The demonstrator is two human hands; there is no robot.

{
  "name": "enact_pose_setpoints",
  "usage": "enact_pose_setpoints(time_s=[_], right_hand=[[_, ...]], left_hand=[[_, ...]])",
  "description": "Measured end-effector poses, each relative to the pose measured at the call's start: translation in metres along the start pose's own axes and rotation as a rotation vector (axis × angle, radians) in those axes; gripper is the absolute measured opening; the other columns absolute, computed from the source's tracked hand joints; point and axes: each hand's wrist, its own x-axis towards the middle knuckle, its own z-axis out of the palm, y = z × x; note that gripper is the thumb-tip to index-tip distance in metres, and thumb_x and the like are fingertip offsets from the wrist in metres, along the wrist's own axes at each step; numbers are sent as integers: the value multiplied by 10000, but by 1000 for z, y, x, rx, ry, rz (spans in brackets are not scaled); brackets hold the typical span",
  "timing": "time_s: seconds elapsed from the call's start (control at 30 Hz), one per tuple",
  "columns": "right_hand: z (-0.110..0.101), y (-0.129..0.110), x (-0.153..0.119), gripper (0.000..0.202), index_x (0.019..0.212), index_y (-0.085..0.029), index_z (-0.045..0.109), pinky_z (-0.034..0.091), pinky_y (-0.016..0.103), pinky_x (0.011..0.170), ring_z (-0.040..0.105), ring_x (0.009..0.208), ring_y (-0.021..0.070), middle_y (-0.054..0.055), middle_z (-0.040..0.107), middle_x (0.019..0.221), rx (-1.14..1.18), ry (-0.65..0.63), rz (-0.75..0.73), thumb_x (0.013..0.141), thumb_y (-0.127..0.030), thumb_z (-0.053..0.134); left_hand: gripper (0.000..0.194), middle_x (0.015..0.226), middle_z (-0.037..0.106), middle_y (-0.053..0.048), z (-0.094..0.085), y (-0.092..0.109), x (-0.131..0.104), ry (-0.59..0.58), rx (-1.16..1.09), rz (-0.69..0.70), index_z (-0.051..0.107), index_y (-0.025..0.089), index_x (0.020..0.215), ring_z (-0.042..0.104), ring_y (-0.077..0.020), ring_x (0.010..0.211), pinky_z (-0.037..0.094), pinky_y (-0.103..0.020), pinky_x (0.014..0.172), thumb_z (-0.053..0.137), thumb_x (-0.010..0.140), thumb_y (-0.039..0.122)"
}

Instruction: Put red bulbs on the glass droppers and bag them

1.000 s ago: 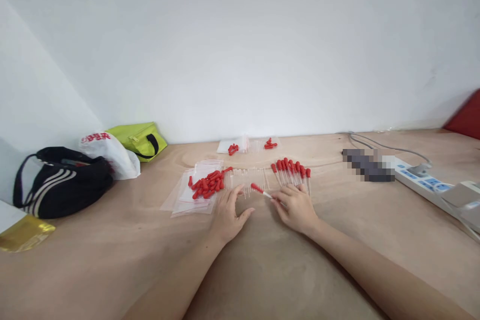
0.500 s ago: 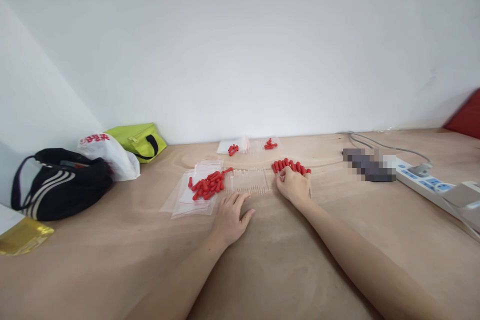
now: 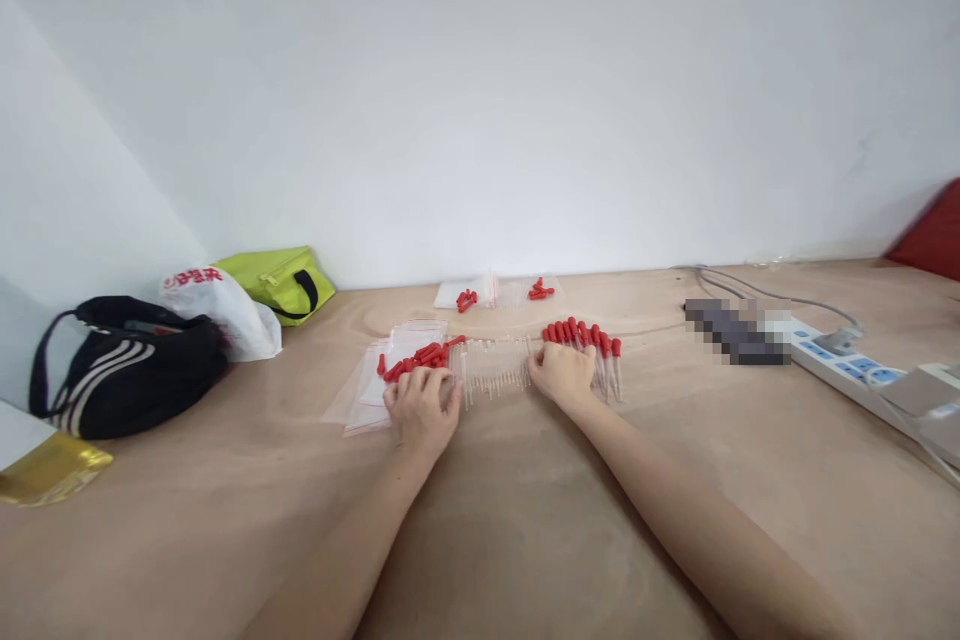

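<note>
My left hand (image 3: 424, 405) is over the near side of a pile of red rubber bulbs (image 3: 429, 354), fingers bent down and closed on a bulb that the hand mostly covers. Under the pile lie clear zip bags (image 3: 365, 410). To its right runs a row of thin clear glass dropper tubes (image 3: 495, 365), side by side. At the right end of that row my right hand (image 3: 562, 372) has its thumb and fingertips pinched on a tube. Beyond and beside the right hand lie several droppers fitted with red bulbs (image 3: 595, 335), tips toward me.
Two more bags with red bulbs (image 3: 466, 300) (image 3: 540, 289) lie near the wall. At left are a black bag (image 3: 150, 370), a white plastic bag (image 3: 217, 305), a lime-green bag (image 3: 281, 280) and a gold packet (image 3: 56, 468). A power strip (image 3: 840, 355) with cables is at right.
My left hand has moved left from the tubes onto the pile of bulbs. My right hand has shifted left from the fitted droppers to the end of the tube row, uncovering several droppers.
</note>
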Motion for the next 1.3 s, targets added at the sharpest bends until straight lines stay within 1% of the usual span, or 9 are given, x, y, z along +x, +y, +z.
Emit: enact_pose_setpoints(time_s=[0.2, 0.37, 0.47, 0.6, 0.73, 0.87, 0.97, 1.07, 1.3], right_hand=[[0, -5, 6, 306, 658, -123, 668, 226, 399, 740, 591, 622, 223, 163, 663, 701, -70, -33, -44, 770, -237, 407], [-1, -8, 3, 276, 642, -109, 654, 228, 401, 734, 589, 612, 228, 169, 655, 684, -81, -49, -88, 760, -162, 411], [-2, -9, -3, 266, 730, -82, 639, 228, 401, 736, 589, 638, 237, 176, 650, 715, -88, -32, -93, 774, -150, 385], [0, -2, -14, 281, 796, -84, 585, 240, 385, 730, 571, 733, 257, 160, 631, 756, -58, 122, -136, 822, -226, 344], [7, 17, -31, 251, 778, -136, 520, 275, 334, 694, 544, 687, 198, 81, 603, 724, 134, 273, -316, 858, -237, 304], [8, 46, -52, 222, 796, -164, 492, 329, 299, 658, 523, 648, 165, 50, 583, 724, 334, 258, -527, 877, -217, 292], [1, 66, -66, 222, 998, -163, 494, 370, 309, 688, 541, 759, 178, 75, 592, 847, 416, 235, -624, 871, -187, 313], [-4, 76, -72, 309, 1122, -178, 462, 394, 314, 696, 538, 781, 176, 75, 584, 864, 423, 221, -666, 852, -136, 320], [-4, 66, -71, 208, 903, -178, 526, 371, 329, 715, 516, 756, 174, 66, 582, 819, 419, 104, -671, 856, -142, 327]], left_hand=[[137, 848, 599, -59, 0, -31, 5, -20, 125, -14, 599, 208, 781, 507, -263, 828, 276, -398, 743, 572, 743, 336], [131, 860, 598, -63, 4, -32, 5, -40, 150, -15, 597, 209, 785, 510, -262, 828, 277, -396, 739, 557, 752, 329], [119, 844, 598, -63, 6, -31, 7, -36, 156, -9, 604, 201, 766, 514, -257, 816, 277, -396, 740, 550, 757, 307], [110, 827, 609, -59, 5, -30, 8, 13, 158, -18, 602, 204, 759, 518, -252, 804, 274, -394, 737, 520, 777, 275], [126, 827, 615, -59, -3, -22, 3, 80, 36, 28, 598, 200, 793, 524, -239, 803, 278, -393, 748, 494, 795, 273], [114, 784, 602, -39, -13, -4, -5, -38, -215, 290, 598, 208, 794, 524, -202, 797, 296, -372, 764, 490, 787, 244], [109, 761, 595, -26, -18, 9, -9, -150, -308, 406, 592, 214, 754, 516, -187, 775, 290, -384, 797, 484, 766, 213], [104, 757, 591, -27, -20, 17, -11, -232, -349, 448, 585, 208, 721, 508, -188, 769, 291, -396, 813, 483, 733, 192], [224, 895, 590, -44, -13, 20, -13, -281, -345, 426, 628, 235, 930, 504, -212, 845, 293, -409, 814, 567, 747, 348]])
